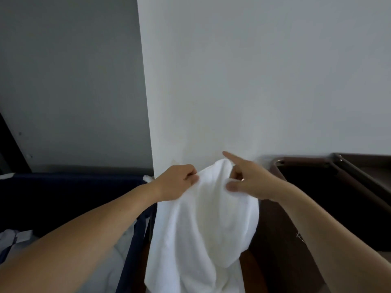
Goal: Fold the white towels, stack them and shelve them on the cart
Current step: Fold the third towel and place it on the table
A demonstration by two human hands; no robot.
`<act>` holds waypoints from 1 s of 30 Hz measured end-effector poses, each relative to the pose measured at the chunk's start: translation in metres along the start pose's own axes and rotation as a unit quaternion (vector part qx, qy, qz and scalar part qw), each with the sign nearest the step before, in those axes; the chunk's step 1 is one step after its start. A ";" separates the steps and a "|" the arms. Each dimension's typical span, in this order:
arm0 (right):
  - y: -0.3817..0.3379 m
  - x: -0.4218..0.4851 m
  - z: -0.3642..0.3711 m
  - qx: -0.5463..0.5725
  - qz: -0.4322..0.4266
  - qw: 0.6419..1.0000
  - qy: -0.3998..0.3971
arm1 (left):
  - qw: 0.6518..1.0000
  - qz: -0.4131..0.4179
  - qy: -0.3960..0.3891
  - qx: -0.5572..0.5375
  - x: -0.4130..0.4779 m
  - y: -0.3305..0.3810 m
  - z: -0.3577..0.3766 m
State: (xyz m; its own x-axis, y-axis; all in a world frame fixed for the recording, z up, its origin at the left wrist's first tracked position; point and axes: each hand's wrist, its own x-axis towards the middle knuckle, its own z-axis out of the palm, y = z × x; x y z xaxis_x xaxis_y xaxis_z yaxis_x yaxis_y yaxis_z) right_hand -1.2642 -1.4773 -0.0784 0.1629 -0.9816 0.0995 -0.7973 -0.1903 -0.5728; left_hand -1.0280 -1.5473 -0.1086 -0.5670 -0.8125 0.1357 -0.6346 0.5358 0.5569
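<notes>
Head view: at lower centre our left hand [177, 182] pinches the white towel [203, 229] by its top edge, and our right hand [250, 181] just beside grips it with thumb and curled fingers, forefinger straight. The towel hangs lengthwise below both hands, with the brown cart [306, 160] to its right.

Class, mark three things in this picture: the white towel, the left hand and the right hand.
white towel [203, 229]: head view, middle of the hanging cloth.
left hand [179, 182]: head view, back of the hand.
right hand [251, 180]: head view, middle of the hand.
</notes>
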 end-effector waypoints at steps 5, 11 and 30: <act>-0.003 0.005 0.030 -0.022 0.004 0.999 -0.035 | 0.992 0.078 -0.071 0.064 0.001 0.032 0.010; 0.006 -0.002 0.011 -0.016 0.040 0.998 0.050 | 0.991 0.072 -0.094 0.067 -0.012 0.003 0.016; 0.026 0.006 -0.027 0.092 0.153 0.967 0.183 | 0.999 0.011 0.025 0.041 -0.047 -0.073 -0.011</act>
State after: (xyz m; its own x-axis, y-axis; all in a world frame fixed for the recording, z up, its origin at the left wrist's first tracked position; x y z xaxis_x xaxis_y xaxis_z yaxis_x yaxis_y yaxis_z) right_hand -1.2996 -1.4885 -0.0710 -0.3087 -0.9368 0.1646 -0.6533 0.0831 -0.7525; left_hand -0.9493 -1.5503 -0.1463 -0.5551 -0.8099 0.1895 -0.6642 0.5687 0.4853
